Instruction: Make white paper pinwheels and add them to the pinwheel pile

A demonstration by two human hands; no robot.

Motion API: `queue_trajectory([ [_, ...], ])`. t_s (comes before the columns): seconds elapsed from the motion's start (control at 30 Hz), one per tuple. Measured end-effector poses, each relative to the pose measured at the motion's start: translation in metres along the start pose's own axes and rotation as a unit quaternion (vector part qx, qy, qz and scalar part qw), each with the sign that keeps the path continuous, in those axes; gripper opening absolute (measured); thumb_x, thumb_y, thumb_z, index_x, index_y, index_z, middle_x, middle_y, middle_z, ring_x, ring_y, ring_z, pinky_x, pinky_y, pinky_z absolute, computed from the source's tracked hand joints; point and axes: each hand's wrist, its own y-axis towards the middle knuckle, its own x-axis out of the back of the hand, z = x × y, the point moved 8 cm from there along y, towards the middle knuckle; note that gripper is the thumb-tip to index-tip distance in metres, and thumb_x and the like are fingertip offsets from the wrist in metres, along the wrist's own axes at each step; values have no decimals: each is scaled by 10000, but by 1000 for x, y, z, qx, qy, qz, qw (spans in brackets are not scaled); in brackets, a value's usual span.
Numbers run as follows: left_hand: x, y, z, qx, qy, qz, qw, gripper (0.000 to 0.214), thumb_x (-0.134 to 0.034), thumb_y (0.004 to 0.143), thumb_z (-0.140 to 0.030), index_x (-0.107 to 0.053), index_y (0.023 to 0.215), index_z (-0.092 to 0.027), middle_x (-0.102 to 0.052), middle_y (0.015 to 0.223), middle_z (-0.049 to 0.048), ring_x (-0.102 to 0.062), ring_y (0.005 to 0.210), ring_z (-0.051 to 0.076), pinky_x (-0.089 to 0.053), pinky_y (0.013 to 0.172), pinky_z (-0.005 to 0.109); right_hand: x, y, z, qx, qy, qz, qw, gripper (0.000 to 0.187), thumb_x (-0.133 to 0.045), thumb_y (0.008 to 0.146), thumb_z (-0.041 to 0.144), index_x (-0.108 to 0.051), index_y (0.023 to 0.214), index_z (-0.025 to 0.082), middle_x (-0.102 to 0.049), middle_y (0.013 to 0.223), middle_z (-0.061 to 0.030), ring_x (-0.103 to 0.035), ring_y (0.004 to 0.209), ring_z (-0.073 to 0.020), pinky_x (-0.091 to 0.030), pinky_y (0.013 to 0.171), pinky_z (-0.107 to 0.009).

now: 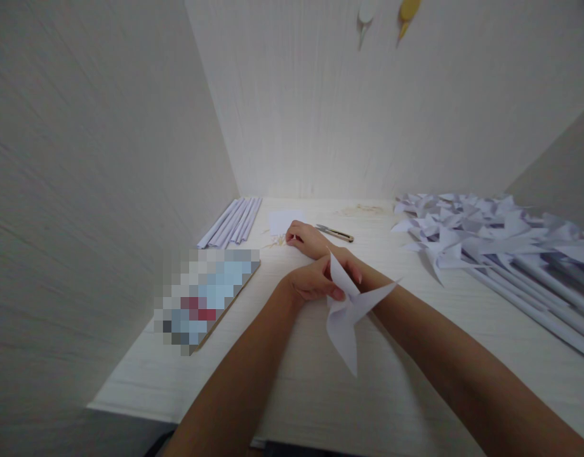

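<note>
A white paper pinwheel (350, 311) is pinched between the thumb and fingers of my left hand (315, 279), its pointed blades spreading to the right and downward. My right arm crosses beyond the left one. Farther back, my right hand (307, 238) rests low at the table, its fingers curled together beside a small scatter of thin tan pieces (275, 242). Whether anything is between those fingertips is too small to tell. Behind that hand lies a blank white paper sheet (283, 221). To its right is a pair of thread snips (337, 233).
Rolled paper tubes (235, 222) lie at the back left. A blurred-out phone-like object (216, 298) is at the left. Many pinwheels (482, 231) on paper sticks (534, 285) are heaped at the right. More tan bits (363, 209) lie near the back wall (320, 114).
</note>
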Motion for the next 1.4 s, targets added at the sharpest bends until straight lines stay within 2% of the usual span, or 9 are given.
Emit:
queue_trajectory([
  [0.2,3,0,2,12,-19,-20,1000,443,-784,305,-276,-571,676,-164,-540,486,-34,-472,420,82,-353,419,199,9,-10,-6,-69,81,-54,993,45,-432,716,165,-468,689,173,-471,647,27,-412,588,-91,-341,579,-247],
  [0.3,7,1,3,4,-29,-21,999,463,-780,299,-263,-561,692,-154,-532,504,-46,-467,432,68,-342,416,179,20,-22,-12,-134,189,-106,967,40,-495,670,161,-466,696,171,-492,604,40,-438,544,-83,-357,532,-229],
  [0.4,14,2,3,-6,-38,-42,998,442,-771,300,-228,-559,679,-144,-523,517,-46,-462,455,62,-339,425,173,26,-41,-15,-182,330,-128,918,92,-529,654,189,-515,741,164,-525,565,39,-475,518,-82,-371,504,-218],
  [0.53,20,2,-2,-20,-44,-77,996,387,-744,310,-177,-550,644,-144,-522,534,-38,-468,480,72,-354,458,193,40,-80,-15,-215,418,-211,857,113,-615,597,217,-603,693,158,-566,562,26,-494,495,-80,-376,467,-213],
  [0.63,21,1,-4,-24,-52,-87,995,356,-717,344,-164,-556,661,-153,-526,514,-38,-473,474,82,-347,459,203,39,-108,-16,-256,500,-224,797,147,-660,569,192,-641,711,158,-633,649,-3,-548,546,-87,-436,524,-225],
  [0.77,24,-5,-7,-39,-74,-103,991,354,-700,378,-159,-563,704,-163,-508,470,-53,-464,434,74,-339,439,193,43,-135,-15,-282,587,-233,722,173,-696,559,165,-656,726,153,-657,653,1,-583,581,-48,-479,590,-138],
  [1.0,44,-13,-4,-44,-91,-174,980,413,-695,378,-155,-528,756,-171,-518,517,-63,-478,438,64,-342,414,176,59,-168,-28,-286,677,-339,587,51,-663,629,131,-627,640,165,-667,632,26,-602,559,-17,-488,557,-50],
  [1.23,39,-11,-2,-24,-87,-162,983,399,-684,394,-142,-521,757,-167,-550,536,-45,-492,424,75,-335,384,175,60,-171,-30,-298,706,-347,541,63,-637,655,111,-609,625,159,-630,531,54,-563,451,-1,-462,442,-29],
  [1.4,35,-7,-2,-9,-83,-160,984,378,-667,399,-108,-538,750,-157,-566,525,-45,-497,415,75,-354,391,172,59,-174,-32,-314,683,-355,556,79,-674,601,105,-607,581,141,-591,447,57,-513,369,1,-437,388,-33],
])
